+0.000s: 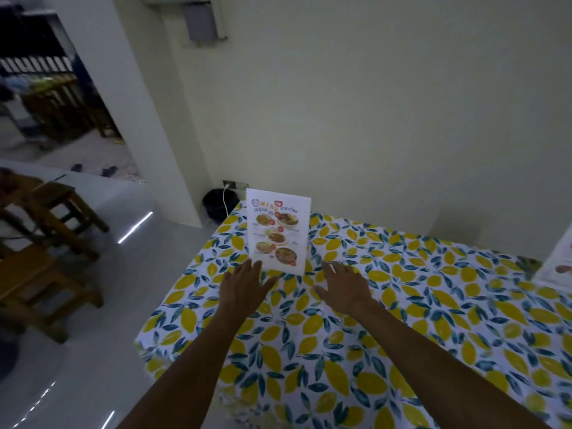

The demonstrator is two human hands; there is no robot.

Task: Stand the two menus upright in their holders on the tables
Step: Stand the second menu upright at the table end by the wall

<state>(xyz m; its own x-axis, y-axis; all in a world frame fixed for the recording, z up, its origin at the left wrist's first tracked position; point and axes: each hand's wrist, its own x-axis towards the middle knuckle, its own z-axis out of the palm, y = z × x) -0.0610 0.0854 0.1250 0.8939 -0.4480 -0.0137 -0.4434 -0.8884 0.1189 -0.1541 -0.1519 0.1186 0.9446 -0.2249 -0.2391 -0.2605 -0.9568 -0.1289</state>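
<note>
Flanking upright menu (277, 232), left hand (244, 287), right hand (343, 287) — spread

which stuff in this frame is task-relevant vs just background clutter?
Task-relevant:
- upright menu on the lemon-print tablecloth
- second menu, cut off at the right edge
- left hand and right hand, both open, near the upright menu's base

Background:
- wooden stools
- black bin
- wall outlet with white cable
</note>
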